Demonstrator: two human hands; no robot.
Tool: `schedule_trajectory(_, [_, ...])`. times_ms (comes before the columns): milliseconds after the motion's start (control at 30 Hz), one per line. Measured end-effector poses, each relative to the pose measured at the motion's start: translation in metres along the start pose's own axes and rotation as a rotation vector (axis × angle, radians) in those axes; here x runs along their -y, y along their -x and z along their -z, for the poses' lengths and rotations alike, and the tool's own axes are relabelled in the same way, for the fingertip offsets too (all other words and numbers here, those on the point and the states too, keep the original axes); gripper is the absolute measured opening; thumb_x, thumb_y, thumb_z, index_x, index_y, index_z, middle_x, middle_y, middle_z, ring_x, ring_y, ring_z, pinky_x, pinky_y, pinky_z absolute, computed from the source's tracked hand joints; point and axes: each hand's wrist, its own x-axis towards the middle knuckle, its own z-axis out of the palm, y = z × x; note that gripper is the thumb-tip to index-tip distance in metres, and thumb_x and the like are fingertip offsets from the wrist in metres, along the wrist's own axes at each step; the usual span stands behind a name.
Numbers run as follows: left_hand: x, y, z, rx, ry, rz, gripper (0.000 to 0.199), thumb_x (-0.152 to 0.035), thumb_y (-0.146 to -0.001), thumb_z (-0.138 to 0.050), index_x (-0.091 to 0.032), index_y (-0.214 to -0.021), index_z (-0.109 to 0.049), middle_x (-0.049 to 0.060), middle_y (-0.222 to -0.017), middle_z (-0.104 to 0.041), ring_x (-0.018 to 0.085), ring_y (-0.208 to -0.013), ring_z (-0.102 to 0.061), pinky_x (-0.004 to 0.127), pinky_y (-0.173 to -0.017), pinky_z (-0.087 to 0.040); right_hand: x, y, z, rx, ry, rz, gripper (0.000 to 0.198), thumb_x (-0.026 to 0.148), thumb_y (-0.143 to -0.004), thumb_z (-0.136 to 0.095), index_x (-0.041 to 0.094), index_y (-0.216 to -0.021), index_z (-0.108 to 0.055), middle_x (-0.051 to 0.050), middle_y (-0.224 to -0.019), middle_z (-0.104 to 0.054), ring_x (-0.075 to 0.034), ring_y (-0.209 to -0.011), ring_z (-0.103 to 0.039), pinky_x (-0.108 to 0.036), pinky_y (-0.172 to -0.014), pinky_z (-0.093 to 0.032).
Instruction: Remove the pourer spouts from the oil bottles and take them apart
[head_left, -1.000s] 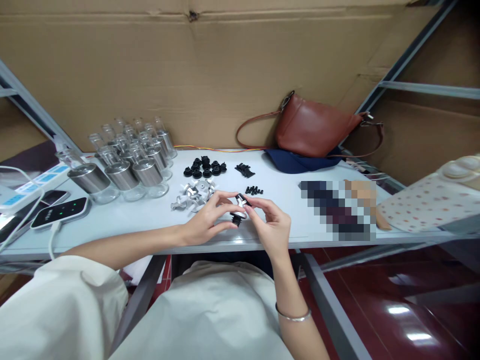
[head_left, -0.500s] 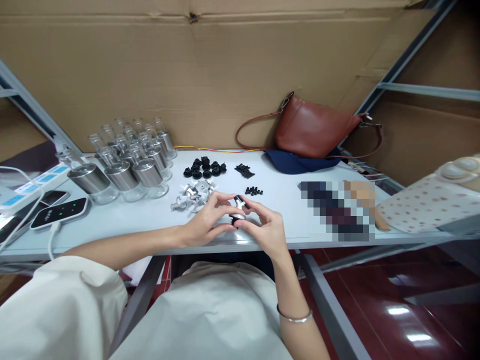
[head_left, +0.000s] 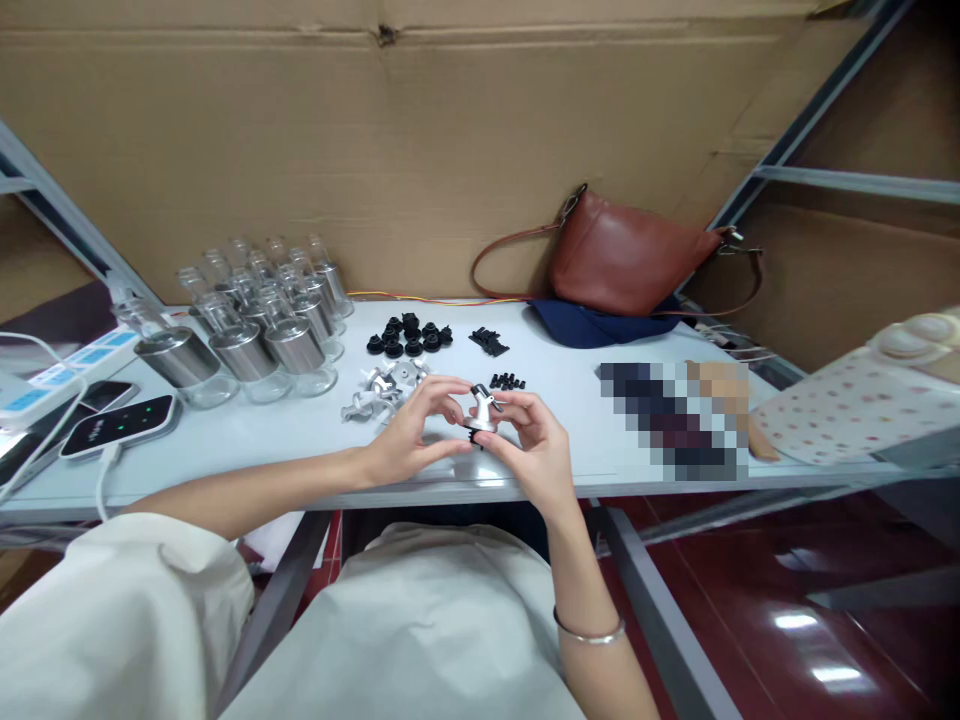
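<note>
Between my two hands, just above the table's front edge, is a bottle pourer [head_left: 481, 412] with a silver body, a black tip, a small black lever and a black ribbed base. It stands nearly upright. My left hand [head_left: 417, 432] curves round its left side, index finger near the tip and thumb at the base. My right hand [head_left: 534, 445] pinches it from the right, thumb against the silver flange; some of its fingertips are hidden behind the pourer. Left of the hands lies a pile of silver spout bodies [head_left: 375, 395]. Small black cylindrical caps [head_left: 508, 382] lie just behind.
Black ribbed stoppers [head_left: 411, 337] and flat black levers [head_left: 489, 342] lie farther back. Several glass bottles with steel sleeves [head_left: 244, 350] stand at left, near a charging device [head_left: 120, 425] and a power strip [head_left: 90, 360]. A brown bag [head_left: 630, 255] rests on a blue cap [head_left: 577, 325] at back right.
The pourer has turned more upright, and its silver body and flange show more. My fingers have spread a little around it; the things on the table have stayed put.
</note>
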Motion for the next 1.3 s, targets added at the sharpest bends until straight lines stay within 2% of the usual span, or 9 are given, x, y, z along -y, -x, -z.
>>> schedule_trajectory(133, [-0.0032,-0.0026,0.0003,-0.004,-0.014,0.042,0.023,-0.023,-0.084,-0.063,-0.021,-0.105,-0.054,0.007,-0.109,-0.049,0.015,-0.093,-0.054,0.032,-0.083,-0.051,-0.0017,-0.0004,-0.0003,-0.019,-0.039,0.019,0.032,0.025,-0.064,-0.079,0.024,-0.091,-0.061,0.000,-0.082,-0.068,-0.016,-0.078,-0.064,-0.029,-0.075,-0.051])
schedule_trajectory(233, [-0.0062,-0.0033,0.0004,0.010,0.014,0.075,0.014,-0.023,-0.085,-0.061,-0.019,-0.097,-0.055,0.005,-0.098,-0.052,0.015,-0.093,-0.053,0.030,-0.081,-0.050,0.0001,0.0004,0.0016,0.032,-0.016,0.049,0.027,0.026,-0.069,-0.076,0.024,-0.093,-0.064,-0.001,-0.085,-0.068,-0.016,-0.080,-0.064,-0.030,-0.078,-0.050])
schedule_trajectory(367, [-0.0052,-0.0035,0.0003,-0.027,0.170,0.225,0.015,-0.028,-0.087,-0.059,-0.017,-0.096,-0.053,0.005,-0.096,-0.054,0.014,-0.089,-0.055,0.029,-0.082,-0.049,0.0035,0.0013,0.0047,0.184,0.044,0.094,0.030,0.026,-0.075,-0.070,0.025,-0.104,-0.065,-0.004,-0.100,-0.070,-0.017,-0.084,-0.063,-0.032,-0.079,-0.050])
schedule_trajectory(467, [-0.0034,-0.0032,0.0006,-0.047,0.223,0.281,0.019,-0.032,-0.088,-0.057,-0.016,-0.098,-0.053,0.005,-0.096,-0.054,0.015,-0.092,-0.056,0.030,-0.085,-0.048,0.0025,0.0010,0.0049,0.216,0.048,0.071,0.036,0.024,-0.078,-0.066,0.026,-0.113,-0.063,-0.005,-0.106,-0.070,-0.017,-0.086,-0.065,-0.032,-0.081,-0.051])
schedule_trajectory(733, [-0.0032,-0.0019,0.0001,-0.009,0.281,0.259,0.023,-0.025,-0.085,-0.060,-0.017,-0.105,-0.052,0.006,-0.101,-0.054,0.015,-0.090,-0.058,0.031,-0.086,-0.050,-0.0008,0.0000,0.0035,0.170,0.076,0.075,0.034,0.022,-0.075,-0.067,0.024,-0.109,-0.066,-0.005,-0.102,-0.071,-0.015,-0.076,-0.063,-0.032,-0.076,-0.052])
schedule_trajectory(1000, [-0.0033,-0.0024,0.0001,-0.009,0.260,0.256,0.023,-0.028,-0.085,-0.060,-0.017,-0.104,-0.052,0.007,-0.101,-0.057,0.016,-0.092,-0.058,0.031,-0.085,-0.050,-0.0001,0.0004,0.0029,0.172,0.120,0.096,0.036,0.018,-0.074,-0.066,0.023,-0.110,-0.066,-0.005,-0.102,-0.070,-0.016,-0.078,-0.059,-0.033,-0.078,-0.051])
schedule_trajectory(1300, [-0.0052,-0.0015,0.0003,0.019,0.191,0.260,0.025,-0.027,-0.084,-0.060,-0.017,-0.103,-0.048,0.004,-0.091,-0.058,0.013,-0.081,-0.059,0.029,-0.079,-0.050,0.0069,-0.0013,0.0023,0.205,0.188,0.223,0.042,0.010,-0.075,-0.058,0.026,-0.113,-0.065,-0.004,-0.097,-0.062,-0.017,-0.084,-0.057,-0.033,-0.077,-0.048])
